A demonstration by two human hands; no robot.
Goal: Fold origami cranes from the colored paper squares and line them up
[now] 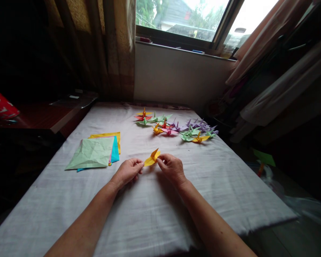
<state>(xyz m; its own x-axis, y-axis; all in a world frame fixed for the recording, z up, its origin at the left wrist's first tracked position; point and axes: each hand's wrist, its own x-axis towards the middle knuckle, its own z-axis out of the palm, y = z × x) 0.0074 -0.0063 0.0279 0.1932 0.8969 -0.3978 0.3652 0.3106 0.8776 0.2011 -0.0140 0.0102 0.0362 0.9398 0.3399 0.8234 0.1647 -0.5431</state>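
Note:
A yellow-orange paper crane (152, 158) is held just above the white-covered table, between my two hands. My left hand (129, 169) pinches the pointed tip on its left side. At its right side, the thumb and fingers of my right hand (172, 167) grip the paper near the body. One wing stands up toward the top. The crane's underside and the ends of some fingers are hidden. Left of my hands lies a stack of creased paper sheets (93, 153), pale green on top, with blue, pink and yellow edges showing beneath.
Several finished paper cranes (189, 132) in purple, green, red, pink and orange sit in a group toward the table's far side. The white tablecloth (139, 221) reaches the right-hand table edge. A dark side table (50, 116) stands at left, below a curtain (117, 53).

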